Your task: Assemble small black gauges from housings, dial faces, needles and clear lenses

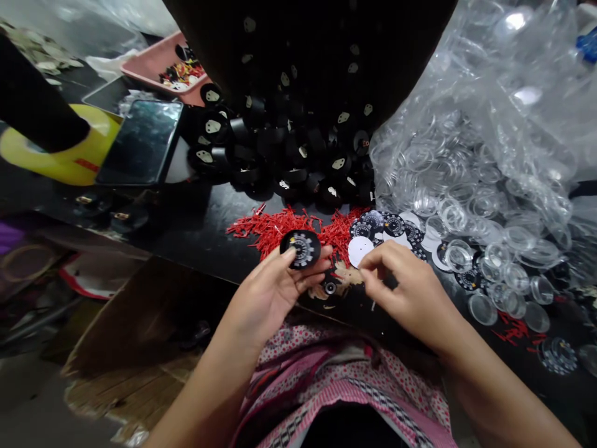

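Note:
My left hand [275, 283] holds a round black dial piece [304, 250], its printed face up, with the thumb on its left edge. To the right, my right hand [401, 280] is closed in a pinch, thumb and forefinger together beside a white disc [360, 251]; what they hold, if anything, is too small to make out. Behind both hands lies a pile of small red pieces [275, 227]. Printed black dial discs [394, 225] overlap next to the white disc. A small ring-shaped part [330, 288] lies between the hands near the table edge.
Many black round housings [289, 149] are heaped at the back. Clear plastic caps [459, 255] spill from a plastic bag [504, 93] on the right. At the left are a phone [140, 143], a yellow tape roll [88, 149] and a pink tray [156, 61].

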Motion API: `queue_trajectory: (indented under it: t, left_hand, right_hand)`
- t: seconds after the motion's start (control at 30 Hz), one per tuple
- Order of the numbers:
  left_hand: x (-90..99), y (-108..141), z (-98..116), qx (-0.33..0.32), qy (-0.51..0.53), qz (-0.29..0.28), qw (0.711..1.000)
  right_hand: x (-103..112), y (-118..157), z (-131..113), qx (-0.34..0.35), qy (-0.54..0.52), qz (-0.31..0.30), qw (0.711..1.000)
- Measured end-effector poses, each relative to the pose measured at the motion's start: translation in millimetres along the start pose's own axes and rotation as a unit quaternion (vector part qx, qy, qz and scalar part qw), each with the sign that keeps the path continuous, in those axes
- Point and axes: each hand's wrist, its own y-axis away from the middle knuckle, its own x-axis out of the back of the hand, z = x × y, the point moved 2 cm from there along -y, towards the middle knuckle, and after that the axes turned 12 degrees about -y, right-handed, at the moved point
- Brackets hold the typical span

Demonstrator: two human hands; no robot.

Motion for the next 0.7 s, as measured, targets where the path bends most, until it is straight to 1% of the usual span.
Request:
queue_trajectory:
  t: [0.03,0.07,0.1,0.17,0.23,0.27,0.37,0.43,0.5,0.57,0.6,0.67,0.7]
  left_hand:
    - [-0.1,0,-3,0.029,0.084,-0.014,0.996]
    - [-1.1,1,-5,0.051,0.144,-0.027,0.988]
    - [-2.4,3,-7,0.067,0.182,-0.034,0.981]
    - [-4.1,7,-9,0.084,0.216,-0.032,0.972]
    - [-2.5,13,-12,0.086,0.205,-0.019,0.975]
    - [0.2,16,-14,0.076,0.185,-0.002,0.98]
    - [12.0,25,-18,0.029,0.096,0.054,0.993]
    - [18.3,30,-20,0.017,0.035,0.065,0.997]
    - [21.2,32,-21,0.014,0.007,0.065,0.998]
    - [20.6,33,-20,0.014,0.022,0.065,0.998]
    - [18.8,33,-20,0.018,0.041,0.065,0.997]
    - [12.4,34,-19,0.037,0.085,0.052,0.994]
    - [7.8,34,-18,0.048,0.108,0.037,0.992]
  right_hand:
    - [1,1,3,-0.03,-0.028,0.017,0.999]
    - [0,2,6,-0.052,-0.048,0.025,0.997]
    - [-1,3,8,-0.067,-0.06,0.024,0.996]
    - [-7,4,9,-0.084,-0.069,0.007,0.994]
    - [-14,3,7,-0.087,-0.047,-0.015,0.995]
    - [-18,1,5,-0.085,-0.021,-0.031,0.996]
    - [-32,-4,1,-0.061,0.096,-0.092,0.989]
    - [-40,-9,-1,-0.045,0.172,-0.114,0.977]
    - [-45,-13,-1,-0.04,0.216,-0.114,0.969]
    - [-44,-16,-1,-0.05,0.217,-0.104,0.969]
    - [-43,-16,-2,-0.059,0.197,-0.098,0.974]
    - [-37,-14,-2,-0.078,0.121,-0.078,0.986]
    - [-34,-12,-2,-0.085,0.077,-0.062,0.991]
